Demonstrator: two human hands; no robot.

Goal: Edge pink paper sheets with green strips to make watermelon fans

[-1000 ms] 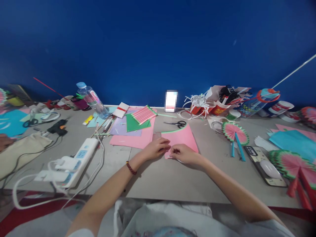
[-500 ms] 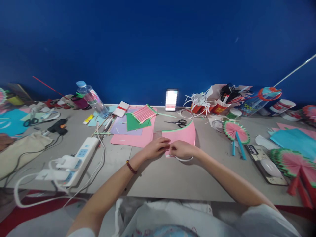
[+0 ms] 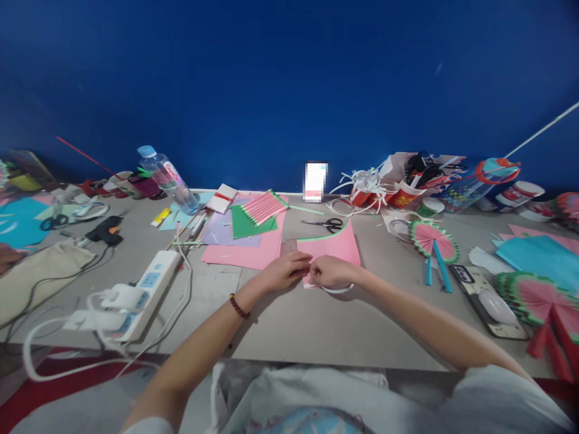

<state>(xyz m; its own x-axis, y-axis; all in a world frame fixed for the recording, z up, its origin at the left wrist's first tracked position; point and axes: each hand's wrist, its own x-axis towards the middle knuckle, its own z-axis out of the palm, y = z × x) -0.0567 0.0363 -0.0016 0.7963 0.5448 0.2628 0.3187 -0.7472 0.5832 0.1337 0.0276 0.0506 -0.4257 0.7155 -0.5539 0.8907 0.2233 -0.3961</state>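
Note:
A pink paper sheet (image 3: pixel 332 244) with a green strip along its far edge lies in front of me, its right side bowed up. My left hand (image 3: pixel 287 271) is closed at the sheet's left edge, fingertips together on the paper. Beside it, almost touching, my right hand (image 3: pixel 332 272) is curled and pinches the near left part of the same sheet. The exact pinch points are hidden behind the fingers. A white strip (image 3: pixel 338 290) curves out below my right hand. Just beyond the sheet rest black scissors (image 3: pixel 332 225).
Left stand a power strip (image 3: pixel 151 289) with cables and a tilted water bottle (image 3: pixel 169 181). A pleated pink paper (image 3: pixel 265 208) lies on coloured sheets. Rightward are paper fans (image 3: pixel 433 242), a phone (image 3: pixel 468 280) with a mouse (image 3: pixel 497 306), and red cups (image 3: pixel 402 196). Someone's hand (image 3: pixel 8 258) shows far left.
Both hands stay nearly in place on the pink sheet. The sheet's right side has shifted slightly, and the view has moved a little.

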